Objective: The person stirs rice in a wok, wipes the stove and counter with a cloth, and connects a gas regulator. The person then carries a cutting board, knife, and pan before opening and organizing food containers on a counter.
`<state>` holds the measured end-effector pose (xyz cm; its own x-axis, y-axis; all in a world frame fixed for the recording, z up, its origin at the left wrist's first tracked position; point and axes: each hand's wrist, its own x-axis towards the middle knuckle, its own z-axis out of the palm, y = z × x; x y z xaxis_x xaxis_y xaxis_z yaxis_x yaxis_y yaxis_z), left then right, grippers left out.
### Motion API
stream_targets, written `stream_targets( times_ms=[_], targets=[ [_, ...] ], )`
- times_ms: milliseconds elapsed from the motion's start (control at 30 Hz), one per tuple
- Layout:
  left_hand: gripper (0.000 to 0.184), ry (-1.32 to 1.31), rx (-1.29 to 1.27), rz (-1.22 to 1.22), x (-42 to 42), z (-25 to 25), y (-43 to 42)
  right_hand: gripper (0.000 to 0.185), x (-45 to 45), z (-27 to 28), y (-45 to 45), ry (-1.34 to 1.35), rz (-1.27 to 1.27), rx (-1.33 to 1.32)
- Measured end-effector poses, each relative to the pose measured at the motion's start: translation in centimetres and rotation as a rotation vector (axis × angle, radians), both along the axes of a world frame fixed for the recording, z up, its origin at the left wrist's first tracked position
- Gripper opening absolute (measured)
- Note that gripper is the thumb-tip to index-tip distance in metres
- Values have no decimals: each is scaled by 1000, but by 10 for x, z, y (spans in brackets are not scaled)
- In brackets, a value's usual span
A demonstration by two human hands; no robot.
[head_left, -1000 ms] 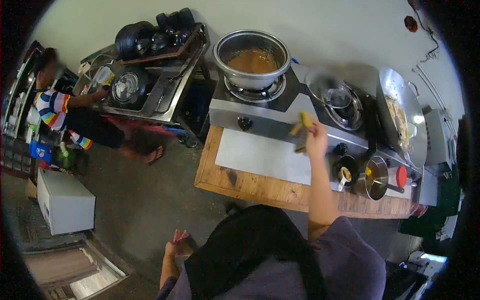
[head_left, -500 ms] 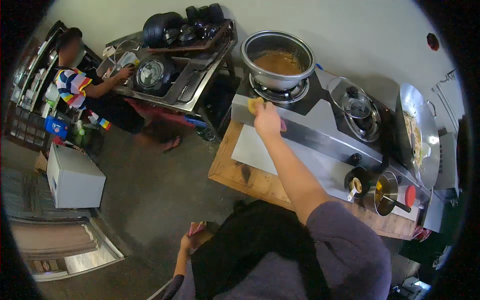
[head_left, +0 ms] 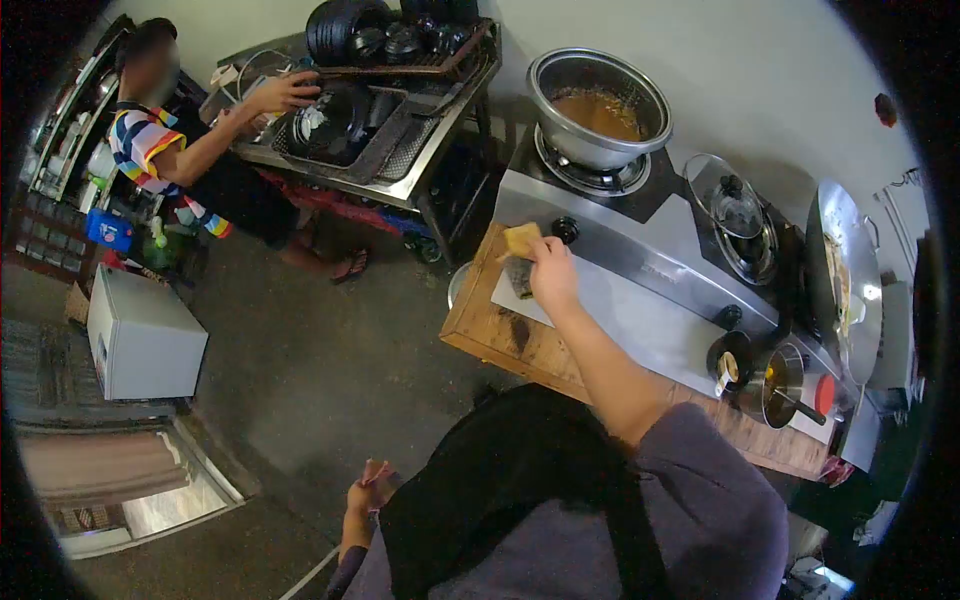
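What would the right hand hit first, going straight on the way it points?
Likely the stove's front panel, near its left end, with the yellow cloth in the right hand leading; depth is unclear.

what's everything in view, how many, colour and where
table: one, wooden, mid right
stove: one, silver and black, along table
knobs: at least two, black, stove front
large pot: one, silver, left burner
lid: one, clear, right burner
wok: one, silver, stove's right end
small pot: one, silver, table's right end
bowl: one, black, beside small pot
jar: one, red-topped, beside small pot
sheet: one, white, on table
counter: one, steel, upper left
dishes: several, black, rack above counter
box: one, white, left floor
container: one, blue, far left
co-worker: one, striped top, at counter
cloth: count unclear, yellow and dark, right hand
right hand: one, bare, over table
left hand: one, bare, beside body
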<state>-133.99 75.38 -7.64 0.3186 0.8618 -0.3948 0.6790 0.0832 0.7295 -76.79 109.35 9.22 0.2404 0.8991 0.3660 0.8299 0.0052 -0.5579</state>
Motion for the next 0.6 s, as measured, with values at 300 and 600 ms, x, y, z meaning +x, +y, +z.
stream_targets(
  times_ms=[300,600],
  targets=[
    [48,153,-194,313,-44,-26,43,31,-24,30,-24,594,577,-369],
    [51,314,-302,320,-2,57,130,29,-83,-76,27,27,-100,-156]
  ],
)
